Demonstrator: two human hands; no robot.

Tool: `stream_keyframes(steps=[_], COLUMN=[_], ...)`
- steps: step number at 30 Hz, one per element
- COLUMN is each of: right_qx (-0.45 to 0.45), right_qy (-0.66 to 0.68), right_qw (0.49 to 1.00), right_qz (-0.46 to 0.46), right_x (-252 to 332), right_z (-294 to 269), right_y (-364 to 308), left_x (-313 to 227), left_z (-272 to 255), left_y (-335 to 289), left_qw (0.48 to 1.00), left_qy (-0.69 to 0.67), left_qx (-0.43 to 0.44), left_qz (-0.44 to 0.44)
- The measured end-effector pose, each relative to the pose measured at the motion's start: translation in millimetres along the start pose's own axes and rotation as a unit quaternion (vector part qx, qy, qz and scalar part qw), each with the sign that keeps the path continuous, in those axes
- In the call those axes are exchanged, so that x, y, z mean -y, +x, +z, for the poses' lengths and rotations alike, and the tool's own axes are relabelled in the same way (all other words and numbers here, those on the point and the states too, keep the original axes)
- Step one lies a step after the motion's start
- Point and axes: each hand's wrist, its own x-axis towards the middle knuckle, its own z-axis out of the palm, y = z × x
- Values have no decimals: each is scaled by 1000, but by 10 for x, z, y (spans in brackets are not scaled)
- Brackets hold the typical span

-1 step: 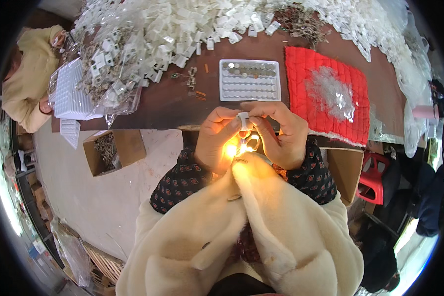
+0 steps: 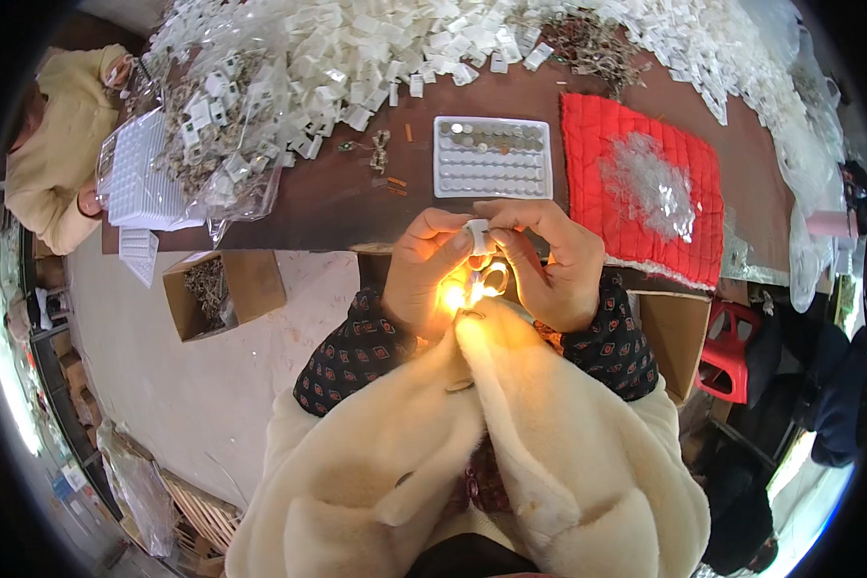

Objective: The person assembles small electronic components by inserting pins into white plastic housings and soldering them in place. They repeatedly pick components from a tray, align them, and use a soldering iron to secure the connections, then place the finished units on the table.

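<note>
Between both hands, in front of the table's near edge, is a small white plastic case [image 2: 478,231]. My left hand [image 2: 421,262] pinches its left side with thumb and forefinger. My right hand [image 2: 552,260] grips the right side, forefinger along the top and thumb below. Under the case, a glowing string of warm yellow lights [image 2: 472,289] hangs between my palms and shines on my coat front. Part of the light string is washed out by glare. Just beyond the hands lies a white compartment tray [image 2: 492,190] with round coin-like discs in its far rows.
White plastic cases [image 2: 395,43] are heaped along the far side. A red quilted cloth [image 2: 588,183] bearing clear plastic bits lies right. Stacked white trays [image 2: 143,173] and a seated co-worker [image 2: 58,144] are left. A cardboard box [image 2: 260,289] and red stool [image 2: 725,356] stand below.
</note>
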Motion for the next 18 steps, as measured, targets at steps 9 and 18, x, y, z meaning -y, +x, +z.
stream_keyframes(steps=[9,18], right_qx=[8,133], right_qy=[-25,-36], right_qw=[999,988], right_qz=[-24,-70], right_x=[56,38], right_z=[55,147], right_y=[46,328], left_x=[-13,-414], left_z=[-19,-207], left_y=[3,-77], left_qw=[999,994], left_qy=[-15,97], left_qx=[2,25], left_qz=[51,43])
